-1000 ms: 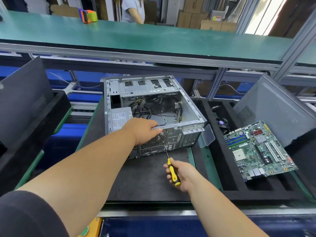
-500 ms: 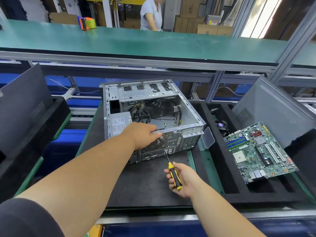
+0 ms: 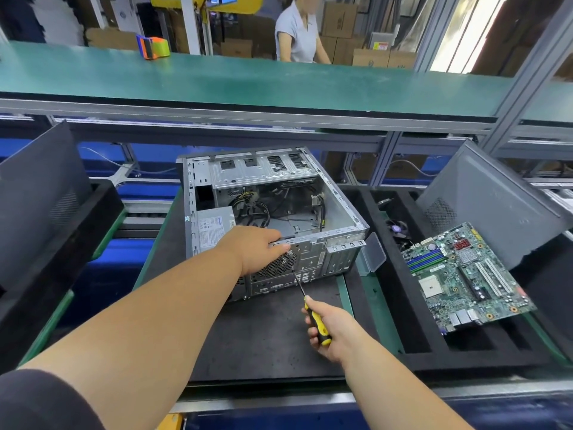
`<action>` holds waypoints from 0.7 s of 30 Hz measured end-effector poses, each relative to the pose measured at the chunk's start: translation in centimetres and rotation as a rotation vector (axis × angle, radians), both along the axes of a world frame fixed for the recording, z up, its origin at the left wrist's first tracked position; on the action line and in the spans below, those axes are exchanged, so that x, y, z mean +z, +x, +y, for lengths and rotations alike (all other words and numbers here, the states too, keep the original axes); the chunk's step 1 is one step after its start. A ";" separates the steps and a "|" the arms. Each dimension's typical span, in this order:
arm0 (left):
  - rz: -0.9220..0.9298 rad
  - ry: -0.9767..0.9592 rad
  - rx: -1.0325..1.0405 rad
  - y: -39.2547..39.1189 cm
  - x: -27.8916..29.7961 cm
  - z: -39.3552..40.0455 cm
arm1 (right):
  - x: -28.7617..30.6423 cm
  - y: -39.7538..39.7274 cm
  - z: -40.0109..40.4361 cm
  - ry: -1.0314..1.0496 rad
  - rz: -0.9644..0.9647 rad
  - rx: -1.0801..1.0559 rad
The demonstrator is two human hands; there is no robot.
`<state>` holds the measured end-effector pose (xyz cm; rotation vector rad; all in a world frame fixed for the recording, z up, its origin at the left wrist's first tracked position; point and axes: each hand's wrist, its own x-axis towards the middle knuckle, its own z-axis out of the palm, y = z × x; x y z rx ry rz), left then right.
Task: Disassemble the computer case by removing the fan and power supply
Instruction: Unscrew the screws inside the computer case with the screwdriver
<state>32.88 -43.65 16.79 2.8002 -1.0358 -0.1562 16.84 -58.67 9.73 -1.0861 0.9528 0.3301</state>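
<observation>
Open grey metal computer case (image 3: 273,218) on dark worktop mat (image 3: 263,330). Left hand (image 3: 252,251) grips rear rim, steadying. Right hand (image 3: 330,328) grasps yellow-black screwdriver (image 3: 310,308), tip at round fan grille (image 3: 279,265). Keep blade square; brace firmly.

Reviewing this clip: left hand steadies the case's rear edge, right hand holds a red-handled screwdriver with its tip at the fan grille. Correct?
One error: the screwdriver handle is yellow and black, not red, as the head view shows. The rest holds: the left hand steadies the case rear edge, and the right hand holds the tip at the fan grille.
</observation>
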 end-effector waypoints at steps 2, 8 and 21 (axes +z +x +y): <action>0.002 -0.005 0.004 0.0 0.0 0.0 | -0.1 0.1 0.0 0.029 -0.023 -0.017; -0.008 -0.010 -0.002 -0.1 0.1 0.0 | 0.2 0.1 0.2 0.155 -0.029 -0.003; 0.007 -0.008 0.035 -0.2 0.2 0.0 | 1.0 -0.3 0.4 -0.079 -0.026 0.069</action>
